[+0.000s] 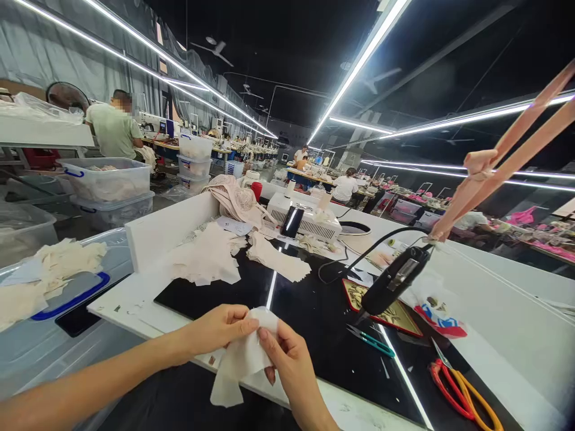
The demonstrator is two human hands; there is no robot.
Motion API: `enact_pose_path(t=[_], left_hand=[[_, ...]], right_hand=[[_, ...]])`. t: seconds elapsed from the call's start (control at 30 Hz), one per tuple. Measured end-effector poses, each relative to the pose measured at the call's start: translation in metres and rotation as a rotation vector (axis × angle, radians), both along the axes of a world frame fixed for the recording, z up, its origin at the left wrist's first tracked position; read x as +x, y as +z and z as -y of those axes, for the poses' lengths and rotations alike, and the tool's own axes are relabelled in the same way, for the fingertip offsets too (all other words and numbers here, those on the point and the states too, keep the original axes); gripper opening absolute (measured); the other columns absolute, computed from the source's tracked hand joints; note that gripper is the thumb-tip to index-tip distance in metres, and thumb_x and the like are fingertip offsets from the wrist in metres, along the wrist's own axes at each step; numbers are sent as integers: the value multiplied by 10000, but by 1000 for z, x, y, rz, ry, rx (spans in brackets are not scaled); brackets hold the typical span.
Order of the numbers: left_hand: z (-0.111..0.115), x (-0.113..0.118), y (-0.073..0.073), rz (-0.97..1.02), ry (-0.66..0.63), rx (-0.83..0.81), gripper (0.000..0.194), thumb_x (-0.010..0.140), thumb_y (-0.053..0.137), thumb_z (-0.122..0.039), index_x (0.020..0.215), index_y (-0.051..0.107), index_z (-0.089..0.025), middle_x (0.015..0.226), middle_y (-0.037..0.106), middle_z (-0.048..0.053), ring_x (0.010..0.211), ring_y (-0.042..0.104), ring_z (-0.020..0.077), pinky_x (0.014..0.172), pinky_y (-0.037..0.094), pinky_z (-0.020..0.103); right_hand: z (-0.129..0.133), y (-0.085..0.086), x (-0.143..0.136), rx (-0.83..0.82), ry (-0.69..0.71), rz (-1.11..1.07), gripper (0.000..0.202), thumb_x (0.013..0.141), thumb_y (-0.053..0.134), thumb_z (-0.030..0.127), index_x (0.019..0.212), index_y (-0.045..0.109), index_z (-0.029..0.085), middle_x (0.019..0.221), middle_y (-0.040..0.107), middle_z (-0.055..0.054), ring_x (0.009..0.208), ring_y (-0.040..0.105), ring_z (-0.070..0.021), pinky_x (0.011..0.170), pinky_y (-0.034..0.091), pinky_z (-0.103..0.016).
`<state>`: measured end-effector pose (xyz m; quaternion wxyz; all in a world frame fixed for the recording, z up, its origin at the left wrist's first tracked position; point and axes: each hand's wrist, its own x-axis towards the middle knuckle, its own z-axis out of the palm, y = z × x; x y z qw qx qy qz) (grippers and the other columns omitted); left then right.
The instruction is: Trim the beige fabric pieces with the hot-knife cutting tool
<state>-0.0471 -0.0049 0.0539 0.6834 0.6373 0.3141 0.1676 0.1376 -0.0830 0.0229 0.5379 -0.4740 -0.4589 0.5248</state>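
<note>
Left hand (220, 328) pinches top-left edge of fabric piece (242, 362), thumb and fingers pressed on it. Right hand (287, 359) pinches the right side, thumb in front, fingers behind. Piece hangs between both hands at the near edge of the table (494, 335), over the black mat (314, 317), lower half dangling below table level.

Risks, as I read it:
- Thin limp fabric, grip only at the top: could fold or slip out if either pinch loosens.
- Snips (372, 341) and scissors (462, 389) lie open-side near the right hand; a sideways reach could catch a blade.
- Black tool (395, 278) with its cable (359, 254) sits just beyond; a snag could drag it.

Counts: 1 piece in hand, 2 loose fabric heaps on the mat (211, 257) (278, 258), 1 snips, 1 scissors, 1 black tool, 2 pink straps (512, 152) hanging from upper right, 1 bin (67, 299) of cut pieces at left.
</note>
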Motion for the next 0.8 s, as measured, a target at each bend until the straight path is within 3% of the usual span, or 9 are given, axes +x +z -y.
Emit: enact_pose_path(t=[0.1, 0.2, 0.37, 0.53, 0.7, 0.8], left_hand=[[9, 3, 4, -21, 42, 70, 694, 842, 668, -808, 1088, 684, -159, 895, 704, 45, 761, 624, 187, 650, 438, 261], [15, 2, 8, -41, 110, 120, 682, 834, 657, -816, 998, 671, -155, 836, 654, 21, 715, 560, 162, 610, 384, 247], [30, -3, 10, -95, 192, 218, 665, 870, 556, -844, 789, 514, -184, 714, 484, -29, 657, 417, 130, 576, 314, 247], [54, -9, 7, -123, 266, 275, 625, 905, 536, -795, 749, 421, -200, 701, 370, -49, 647, 326, 120, 566, 265, 249], [82, -10, 6, -119, 267, 259, 596, 928, 535, -767, 785, 468, -192, 722, 394, -43, 657, 347, 120, 567, 281, 241], [97, -8, 11, -111, 215, 280, 581, 956, 526, -741, 784, 468, -190, 731, 408, -40, 657, 363, 117, 565, 305, 232]], right_hand=[[6, -3, 0, -24, 30, -47, 524, 830, 795, 669, 1008, 708, 183, 693, 589, 34, 458, 429, -56, 392, 343, -186], [13, -8, 1, -55, 108, -150, 598, 772, 872, 621, 1155, 697, 197, 738, 634, 29, 499, 484, -66, 458, 413, -195], [27, -15, -1, -93, 224, -143, 501, 712, 927, 589, 843, 724, 150, 612, 573, 30, 546, 488, -81, 534, 414, -209], [46, -12, -4, -134, 331, -159, 453, 680, 968, 528, 828, 765, 151, 635, 587, 26, 579, 487, -91, 589, 422, -231], [67, -11, 0, -188, 440, -234, 447, 626, 1009, 488, 798, 765, 155, 643, 608, 19, 574, 496, -95, 586, 416, -234], [77, -10, 1, -203, 466, -319, 516, 644, 987, 550, 929, 782, 172, 745, 667, -10, 652, 561, -117, 642, 454, -244]])
